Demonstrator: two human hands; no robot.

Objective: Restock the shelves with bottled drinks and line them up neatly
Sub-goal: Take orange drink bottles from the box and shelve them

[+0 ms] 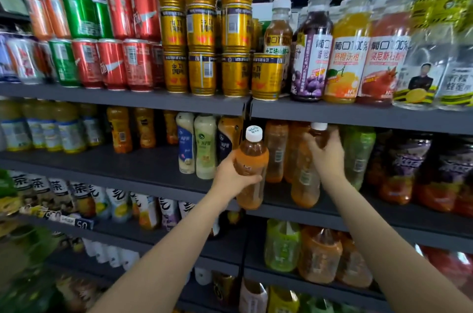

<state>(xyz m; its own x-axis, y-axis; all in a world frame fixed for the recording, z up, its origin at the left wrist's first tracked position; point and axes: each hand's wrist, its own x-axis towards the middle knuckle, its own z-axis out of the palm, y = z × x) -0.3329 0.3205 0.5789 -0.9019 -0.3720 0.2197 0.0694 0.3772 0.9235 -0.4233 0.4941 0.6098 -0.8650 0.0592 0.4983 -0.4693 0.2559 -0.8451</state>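
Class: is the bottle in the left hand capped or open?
Capped: a white cap sits on the orange bottle that the left hand grips upright.

Two bare forearms reach up from the bottom edge of the view, with no sleeves showing along their visible length. The left hand point(231, 174) and the right hand point(329, 156) wear no gloves; rings, as far as the blur allows, seem none.
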